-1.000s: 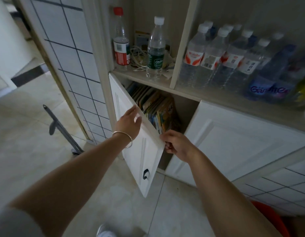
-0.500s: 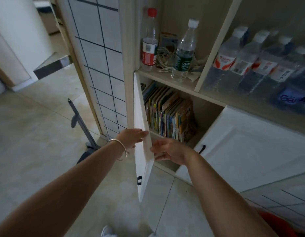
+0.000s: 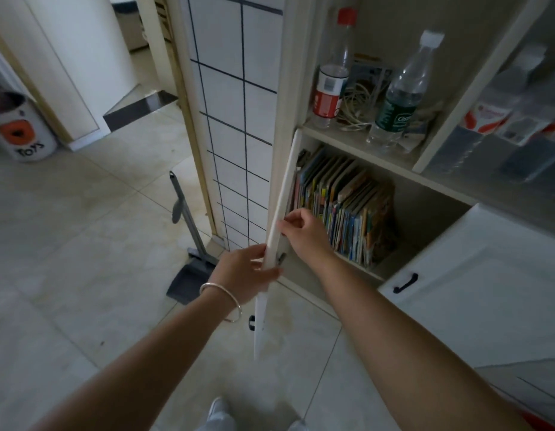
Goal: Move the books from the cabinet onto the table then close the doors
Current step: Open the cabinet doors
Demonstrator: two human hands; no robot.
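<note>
The white left cabinet door [image 3: 281, 206] stands swung out, seen edge-on. My left hand [image 3: 243, 275], with a silver bracelet on the wrist, grips the door's free edge low down. My right hand [image 3: 304, 228] touches the inner side of the same edge a little higher, its fingers loosely curled. Behind it a row of colourful books [image 3: 344, 206] stands upright in the lower compartment, leaning left. The right cabinet door [image 3: 475, 293] with a black handle is also swung out. No table is in view.
Two bottles [image 3: 332, 73] and a coil of cable sit on the shelf above the books, with packs of water bottles [image 3: 494, 119] to the right. A grey dustpan [image 3: 192, 275] leans by the tiled panel. A white toy bin [image 3: 21, 126] stands at far left on the tiled floor.
The left door has swung further out, from half open to edge-on toward me. Both hands followed its edge, and more of the book row shows.
</note>
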